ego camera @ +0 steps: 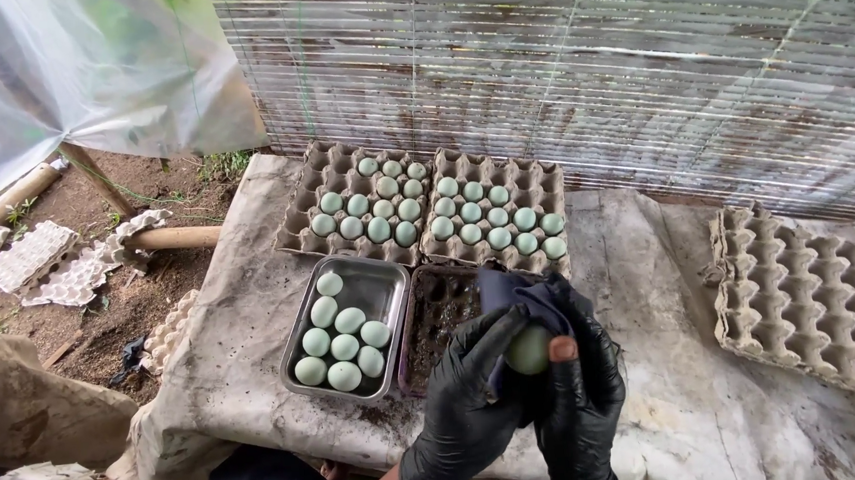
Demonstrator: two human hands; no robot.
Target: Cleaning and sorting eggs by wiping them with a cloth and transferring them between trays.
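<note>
Fingers (500, 340) half-hiding pale egg (530, 351)

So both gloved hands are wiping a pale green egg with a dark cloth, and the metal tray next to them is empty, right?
Not quite. The head view shows the metal tray is not empty: it holds about eight pale green eggs. The rest stands: both hands, left and right, in black gloves, hold one egg against a dark cloth.

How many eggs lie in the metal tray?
9 eggs: one at the metal tray's far end, then rows of two, three and three nearer. None seems hidden.
</note>
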